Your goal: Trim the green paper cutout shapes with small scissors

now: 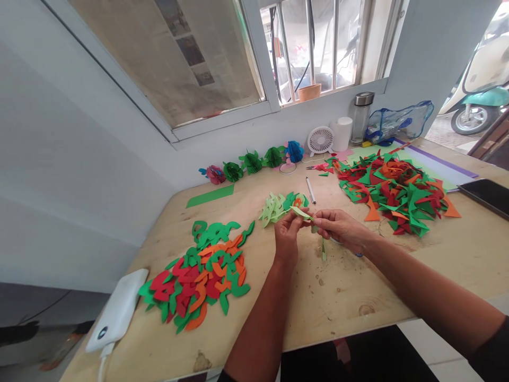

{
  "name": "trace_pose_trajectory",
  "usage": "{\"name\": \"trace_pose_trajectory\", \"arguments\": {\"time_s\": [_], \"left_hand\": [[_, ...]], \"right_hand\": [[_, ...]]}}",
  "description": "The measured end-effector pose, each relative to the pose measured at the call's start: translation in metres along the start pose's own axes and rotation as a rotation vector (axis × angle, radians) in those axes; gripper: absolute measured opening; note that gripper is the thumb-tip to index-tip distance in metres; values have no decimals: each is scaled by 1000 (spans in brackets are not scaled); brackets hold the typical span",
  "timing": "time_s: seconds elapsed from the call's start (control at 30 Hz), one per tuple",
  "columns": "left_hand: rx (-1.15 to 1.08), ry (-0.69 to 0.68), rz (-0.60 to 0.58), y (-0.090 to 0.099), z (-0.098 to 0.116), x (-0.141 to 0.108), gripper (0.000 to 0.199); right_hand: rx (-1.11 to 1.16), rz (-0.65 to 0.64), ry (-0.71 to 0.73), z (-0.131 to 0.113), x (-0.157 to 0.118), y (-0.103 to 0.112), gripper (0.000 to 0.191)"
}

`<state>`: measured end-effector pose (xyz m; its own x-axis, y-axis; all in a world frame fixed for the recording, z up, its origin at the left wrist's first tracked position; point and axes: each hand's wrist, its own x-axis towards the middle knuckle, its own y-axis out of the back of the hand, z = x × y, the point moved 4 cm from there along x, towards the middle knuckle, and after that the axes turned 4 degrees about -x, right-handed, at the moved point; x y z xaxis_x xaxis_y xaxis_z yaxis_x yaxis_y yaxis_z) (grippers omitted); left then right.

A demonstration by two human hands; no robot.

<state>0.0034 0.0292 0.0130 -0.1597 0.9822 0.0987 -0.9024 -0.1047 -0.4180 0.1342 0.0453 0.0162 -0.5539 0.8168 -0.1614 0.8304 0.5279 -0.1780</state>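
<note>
My left hand [287, 237] is closed, pinching a light green paper piece [301, 213] between thumb and fingers above the table. At the same piece's right end, the fingertips of my right hand [341, 228] are pressed together. Below them a narrow pale green scrap [324, 249] shows over the tabletop. Something with a small blue part peeks out under my right hand, mostly hidden. Just beyond my left hand lies a small heap of light green cut paper shapes [273, 208], with darker green and orange ones beside it.
Green, red and orange cut shapes [207, 270] are heaped at left, pointed offcuts [397, 191] at right. A pen [310, 190] lies ahead. Paper figures [252, 162], a small fan [320, 140] and a glass bottle [360, 119] line the wall. A power bank [119, 307] and a phone [487, 195] flank the table.
</note>
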Motion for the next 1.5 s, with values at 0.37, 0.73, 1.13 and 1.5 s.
{"name": "trace_pose_trajectory", "arguments": {"time_s": [0.37, 0.73, 1.13, 1.5], "left_hand": [[160, -52, 127, 2, 7, 0, 18], [153, -40, 197, 5, 6, 1, 15], [60, 59, 77, 0, -1, 0, 26], [39, 131, 65, 0, -6, -1, 23]], "right_hand": [[-124, 68, 28, -1, 1, 3, 30], [-234, 82, 22, -3, -1, 1, 30], [-232, 19, 35, -2, 0, -2, 27], [-330, 138, 65, -12, -3, 0, 36]]}}
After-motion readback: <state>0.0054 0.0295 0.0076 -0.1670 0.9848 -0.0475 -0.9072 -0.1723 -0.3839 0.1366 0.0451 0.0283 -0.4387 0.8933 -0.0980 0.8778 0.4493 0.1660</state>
